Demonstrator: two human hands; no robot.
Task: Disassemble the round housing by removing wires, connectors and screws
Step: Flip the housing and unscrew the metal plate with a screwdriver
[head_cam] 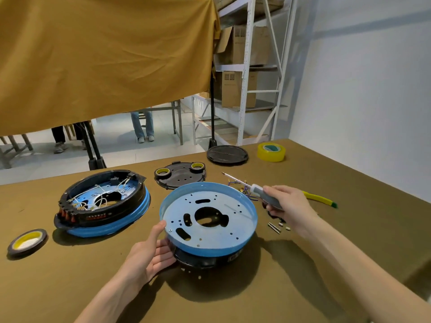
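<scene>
A round blue-and-black metal housing, perforated plate up, sits on the olive-brown cloth table, tilted up on its left side. The left hand cups the housing's left rim, thumb on the blue edge. Right of the housing, the right hand grips a grey-handled screwdriver above loose screws. Left of the housing lies a second wired housing.

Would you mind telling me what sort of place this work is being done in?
Probably a workshop or storeroom: metal shelving stacked with cardboard boxes, and a cloth-covered table with housings, tape rolls and loose screws.
</scene>
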